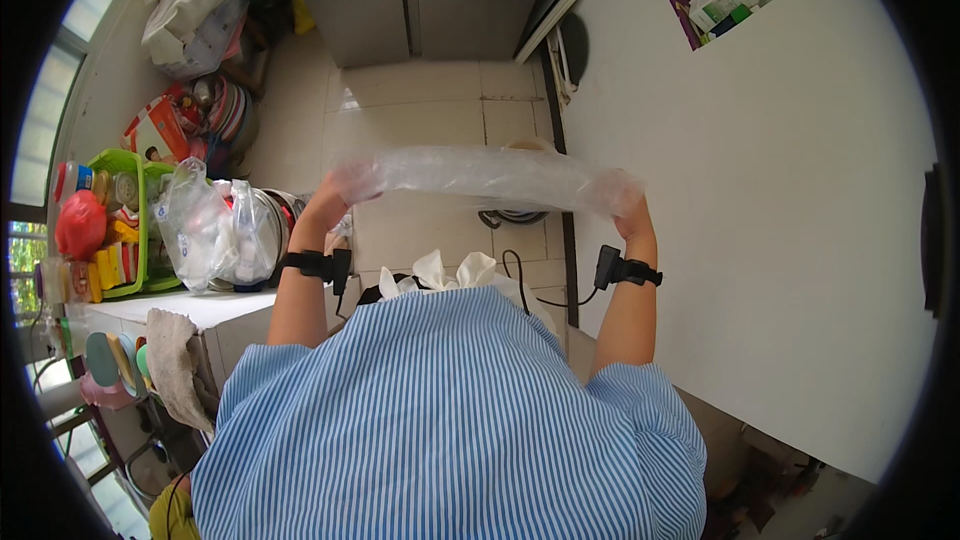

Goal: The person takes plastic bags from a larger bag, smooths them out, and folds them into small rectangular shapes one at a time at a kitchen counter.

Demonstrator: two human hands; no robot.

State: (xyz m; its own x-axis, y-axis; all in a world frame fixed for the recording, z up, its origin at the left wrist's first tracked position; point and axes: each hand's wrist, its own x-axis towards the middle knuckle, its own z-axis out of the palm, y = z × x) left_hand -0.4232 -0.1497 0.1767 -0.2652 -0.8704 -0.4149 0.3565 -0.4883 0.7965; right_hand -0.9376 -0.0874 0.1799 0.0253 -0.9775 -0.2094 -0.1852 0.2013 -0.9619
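A clear plastic bag or sheet [480,172] is stretched crosswise between my two hands, with some motion blur. At its left end, my left hand [352,184] grips the plastic, which partly covers the fingers. My right hand [626,199] holds the other end, and its fingers show hazily through the plastic. Each wrist wears a black strap with a small device and a cable. Below the plastic lie the tiled floor and a dark round object.
Green baskets [142,240] of packets and jars stand on a white counter [232,307] at left, beside thin plastic bags [202,232]. A grey double-door cabinet or fridge [420,0] is ahead. A large white surface [750,202] spans the right; a grey cloth [176,367] hangs lower left.
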